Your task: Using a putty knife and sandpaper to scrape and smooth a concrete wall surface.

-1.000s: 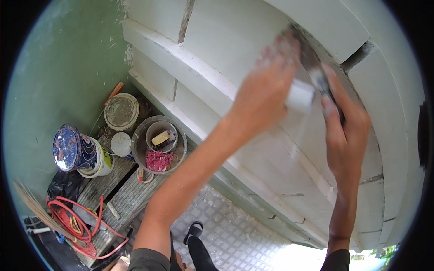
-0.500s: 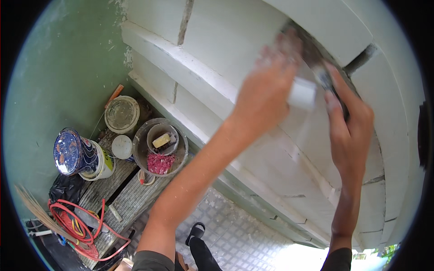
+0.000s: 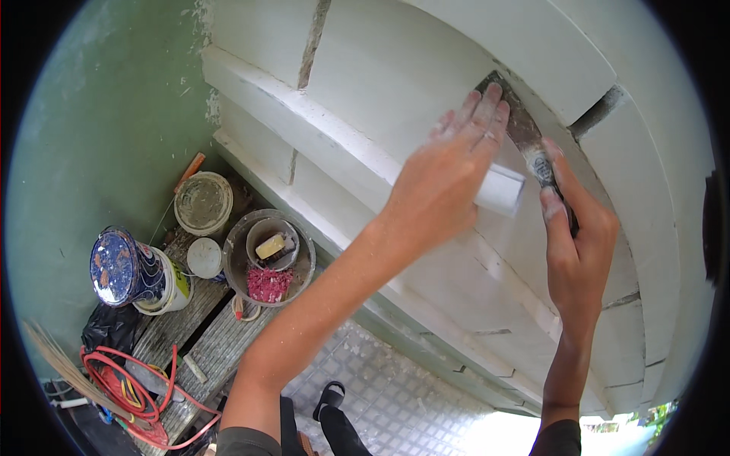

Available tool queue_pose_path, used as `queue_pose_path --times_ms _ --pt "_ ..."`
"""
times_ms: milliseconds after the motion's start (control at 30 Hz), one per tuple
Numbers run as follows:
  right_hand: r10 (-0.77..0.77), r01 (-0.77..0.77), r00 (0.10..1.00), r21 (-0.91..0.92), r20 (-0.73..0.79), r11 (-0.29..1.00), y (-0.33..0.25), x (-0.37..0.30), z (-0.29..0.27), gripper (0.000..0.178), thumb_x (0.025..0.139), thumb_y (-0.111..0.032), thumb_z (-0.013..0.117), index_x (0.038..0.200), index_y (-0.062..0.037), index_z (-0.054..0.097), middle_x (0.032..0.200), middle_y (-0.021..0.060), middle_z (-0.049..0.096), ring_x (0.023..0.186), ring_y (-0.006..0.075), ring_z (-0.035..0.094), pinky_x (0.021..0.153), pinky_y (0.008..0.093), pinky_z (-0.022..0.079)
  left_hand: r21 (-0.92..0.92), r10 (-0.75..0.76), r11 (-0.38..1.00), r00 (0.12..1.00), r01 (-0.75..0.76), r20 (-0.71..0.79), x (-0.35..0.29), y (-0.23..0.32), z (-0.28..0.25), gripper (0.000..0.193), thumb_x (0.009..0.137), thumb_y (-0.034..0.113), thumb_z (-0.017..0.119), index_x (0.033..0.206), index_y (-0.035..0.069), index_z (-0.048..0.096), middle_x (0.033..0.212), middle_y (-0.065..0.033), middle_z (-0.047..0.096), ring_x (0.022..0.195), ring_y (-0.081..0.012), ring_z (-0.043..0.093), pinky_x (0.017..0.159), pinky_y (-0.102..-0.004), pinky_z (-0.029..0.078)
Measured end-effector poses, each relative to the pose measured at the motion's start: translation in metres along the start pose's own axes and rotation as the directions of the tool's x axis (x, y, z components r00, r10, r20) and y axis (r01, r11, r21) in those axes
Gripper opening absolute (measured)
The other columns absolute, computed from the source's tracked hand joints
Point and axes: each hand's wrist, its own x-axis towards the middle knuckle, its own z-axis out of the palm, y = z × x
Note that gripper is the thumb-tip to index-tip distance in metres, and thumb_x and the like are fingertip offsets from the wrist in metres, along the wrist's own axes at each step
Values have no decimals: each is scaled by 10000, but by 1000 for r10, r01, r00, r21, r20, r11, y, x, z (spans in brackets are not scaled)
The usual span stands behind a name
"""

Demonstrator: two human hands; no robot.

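My right hand [image 3: 582, 239] grips the dark handle of a putty knife [image 3: 523, 128], its worn metal blade lying along a curved groove in the pale wall [image 3: 395, 61]. Whitish dust coats the fingers of my left hand [image 3: 449, 171], which are stretched out and rest at the blade's far end. A white cylinder [image 3: 502, 190], perhaps a roll of paper or tape, sticks out from under my left palm; how it is held there is hidden.
At the lower left, a wooden bench [image 3: 228, 334] carries a grey tub [image 3: 308, 262] with a pink sponge-like piece [image 3: 268, 286], a paint-stained bucket [image 3: 114, 266], a lidded bucket [image 3: 204, 204] and a red hose [image 3: 114, 368]. A sandalled foot [image 3: 330, 397] stands on the tiled floor.
Both hands and the putty knife have shifted slightly downward in view along the groove. My left hand is less blurred, with its fingers laid out on the blade end.
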Motion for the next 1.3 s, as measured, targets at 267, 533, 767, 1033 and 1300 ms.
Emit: queue_pose_path --times_ms 267,533,767,1033,1300 --pt "-63 70 992 -60 111 996 9 -14 -23 459 917 -22 584 1366 -56 672 963 139 749 641 120 474 639 243 423 74 -74 995 996 69 58 -12 15 3 949 672 -91 680 1551 -50 325 1632 -256 320 1495 -459 331 1203 -534 346" --pt "43 -37 997 -108 58 993 21 -45 -70 545 829 52 580 1351 -60 689 638 82 535 545 143 423 532 315 327 -77 -31 996 994 39 108 -9 64 44 1040 631 -95 717 1580 -34 295 1660 -266 252 1497 -496 313 1184 -570 358" --pt "61 -48 992 -121 106 992 12 -18 -36 526 849 40 577 1355 -53 683 661 97 561 556 163 449 539 325 351 14 -61 998 994 60 91 -3 37 29 994 661 -73 725 1553 -89 287 1648 -300 236 1517 -475 281 1181 -549 369" --pt "37 -30 998 -114 57 993 29 -35 -40 514 867 20 571 1369 -39 668 723 126 610 568 191 486 569 322 399 -12 12 1000 999 -12 45 -9 37 50 1059 594 -89 749 1560 -59 315 1651 -294 250 1504 -493 300 1199 -521 348" --pt "75 -64 992 -102 102 993 19 -35 -44 466 928 -16 569 1388 -16 643 1008 151 752 713 110 555 677 258 452 -47 -14 999 998 17 66 -7 40 39 1028 598 -99 732 1547 -51 339 1645 -284 269 1490 -486 325 1185 -569 363"
